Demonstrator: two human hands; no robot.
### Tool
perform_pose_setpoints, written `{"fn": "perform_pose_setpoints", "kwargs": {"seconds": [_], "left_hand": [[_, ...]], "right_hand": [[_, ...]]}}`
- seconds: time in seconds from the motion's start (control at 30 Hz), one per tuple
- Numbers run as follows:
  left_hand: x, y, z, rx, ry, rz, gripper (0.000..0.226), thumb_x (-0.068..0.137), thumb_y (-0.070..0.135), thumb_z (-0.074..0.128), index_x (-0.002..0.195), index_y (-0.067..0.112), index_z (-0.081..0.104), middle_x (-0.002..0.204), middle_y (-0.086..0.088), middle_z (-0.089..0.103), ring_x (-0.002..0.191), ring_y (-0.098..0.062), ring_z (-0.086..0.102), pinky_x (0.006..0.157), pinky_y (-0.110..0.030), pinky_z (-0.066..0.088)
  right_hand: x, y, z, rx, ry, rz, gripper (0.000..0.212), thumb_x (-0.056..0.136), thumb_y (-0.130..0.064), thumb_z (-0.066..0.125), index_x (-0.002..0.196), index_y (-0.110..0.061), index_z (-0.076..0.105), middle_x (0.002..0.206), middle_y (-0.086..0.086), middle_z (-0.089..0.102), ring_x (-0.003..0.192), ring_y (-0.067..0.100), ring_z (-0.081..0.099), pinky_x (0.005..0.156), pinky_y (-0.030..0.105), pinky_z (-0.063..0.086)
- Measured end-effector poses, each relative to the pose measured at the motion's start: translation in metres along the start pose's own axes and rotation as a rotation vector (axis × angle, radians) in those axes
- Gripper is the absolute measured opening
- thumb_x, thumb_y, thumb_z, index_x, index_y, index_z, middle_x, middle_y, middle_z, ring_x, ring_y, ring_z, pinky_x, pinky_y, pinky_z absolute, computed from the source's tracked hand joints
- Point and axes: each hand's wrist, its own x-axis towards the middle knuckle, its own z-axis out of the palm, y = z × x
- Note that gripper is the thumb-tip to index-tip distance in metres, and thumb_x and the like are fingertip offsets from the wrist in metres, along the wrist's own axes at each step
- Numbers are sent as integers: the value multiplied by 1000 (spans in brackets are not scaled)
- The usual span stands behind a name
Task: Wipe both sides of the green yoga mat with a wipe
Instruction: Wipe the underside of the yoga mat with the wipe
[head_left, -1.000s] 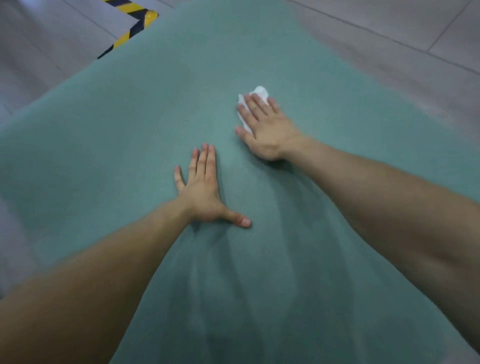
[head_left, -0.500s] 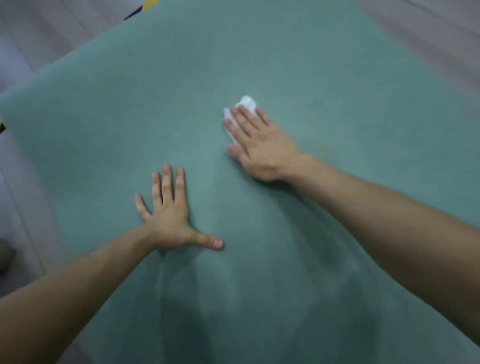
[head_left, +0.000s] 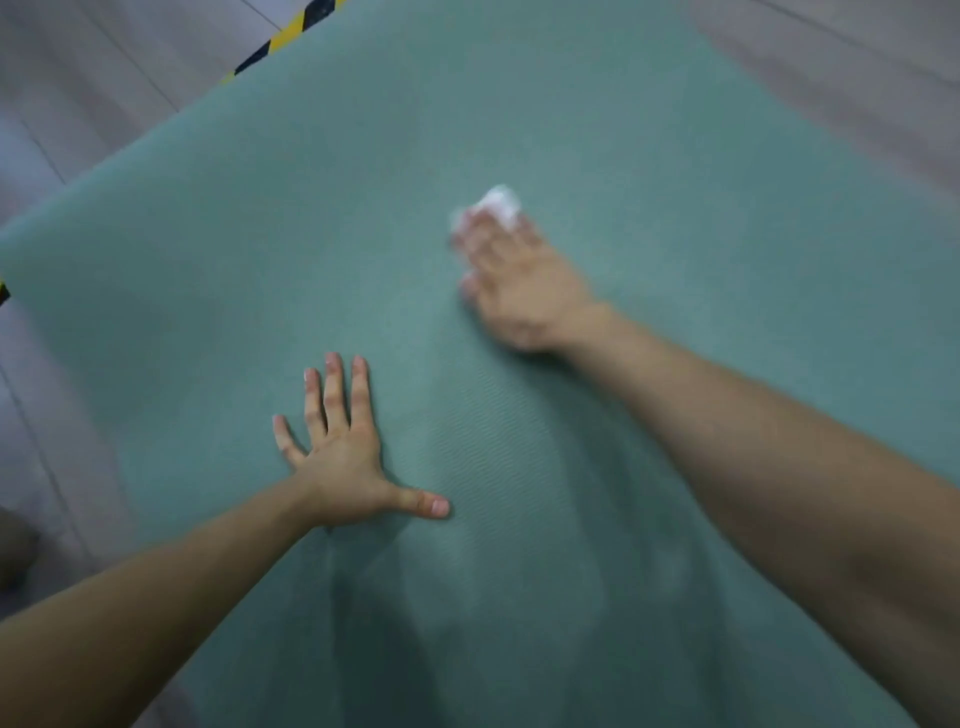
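Observation:
The green yoga mat lies flat on the floor and fills most of the head view. My left hand rests flat on the mat at centre left, fingers straight and thumb spread to the right. My right hand, blurred by motion, presses a white wipe onto the mat with straight fingers. Only the far edge of the wipe shows beyond the fingertips. A darker, damp-looking patch spreads over the mat below the two hands.
Grey floor tiles surround the mat at the left and the top right. A yellow-and-black striped tape runs along the floor at the mat's upper left edge. A dark object sits at the left edge.
My right hand with the wipe has shifted slightly to the right across the mat and is now blurred. My left hand stays flat on the mat, drawn back nearer to me than one second ago.

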Motion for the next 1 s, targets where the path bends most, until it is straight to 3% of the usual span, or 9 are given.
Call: {"fn": "perform_pose_setpoints", "kwargs": {"seconds": [0.1, 0.17, 0.23, 0.37, 0.43, 0.57, 0.63, 0.87, 1.0], "left_hand": [[1, 4, -3, 13, 10, -14, 190, 10, 108, 61, 146, 35, -49, 153, 9, -58, 145, -21, -50, 119, -73, -12], [0, 4, -3, 13, 4, -17, 190, 10, 108, 61, 146, 35, -50, 152, 9, -58, 145, -21, -50, 119, -73, -13], [0, 5, -4, -6, -3, 4, 190, 11, 106, 64, 145, 36, -50, 151, 9, -59, 144, -22, -51, 118, -73, -15], [1, 2, -5, -19, 8, 13, 190, 12, 105, 66, 145, 36, -50, 151, 9, -60, 143, -22, -52, 117, -74, -17], [1, 2, -4, -28, 9, 7, 190, 11, 105, 66, 146, 36, -49, 152, 8, -58, 144, -23, -51, 117, -74, -16], [3, 6, -2, -12, 14, 14, 190, 13, 105, 64, 147, 31, -49, 153, 6, -58, 143, -23, -52, 118, -74, -15], [1, 4, -2, -2, 32, 9, 191, 13, 106, 63, 147, 30, -49, 154, 5, -57, 144, -24, -51, 117, -75, -15], [5, 0, 3, -43, 59, 41, 189, 18, 104, 67, 147, 31, -49, 151, 6, -60, 142, -24, -53, 114, -75, -20], [3, -2, -1, -32, 27, 41, 189, 23, 102, 71, 147, 27, -50, 149, 4, -62, 139, -26, -56, 114, -76, -19]], "right_hand": [[-12, -77, 2, 28, -107, -316, 76, 103, -48, 4, 169, -15, 19, 177, 5, 14, 165, 24, 5, 133, 47, 4], [-8, -56, -7, -17, -173, -405, 77, 98, -46, 4, 170, -21, 18, 178, 2, 10, 165, 23, 3, 133, 49, 5], [7, 5, -16, -75, -140, -251, 74, 100, -44, 12, 170, -21, 15, 178, 4, 5, 165, 27, 0, 132, 55, 6], [15, 87, -31, 27, -21, 382, 64, 110, -41, 15, 171, -19, 9, 179, 3, 2, 165, 21, -1, 132, 50, -2], [17, 36, -19, 54, 18, 326, 68, 107, -41, 12, 170, -16, 12, 178, 5, 6, 165, 22, 1, 133, 48, -2], [2, -90, 7, 67, -89, -251, 70, 103, -41, 12, 170, -19, 20, 177, 2, 14, 164, 20, 8, 133, 45, 1], [0, -98, 3, 63, -131, -375, 64, 107, -40, 16, 170, -23, 19, 177, -2, 13, 164, 16, 7, 132, 42, -2], [30, -4, -6, 72, 22, 379, 65, 109, -40, 18, 170, -21, 12, 178, -1, 5, 164, 18, 1, 132, 50, -2], [9, -81, 6, 58, -49, 27, 63, 110, -39, 19, 171, -23, 12, 178, -1, 4, 164, 16, 0, 133, 47, -2]]}}
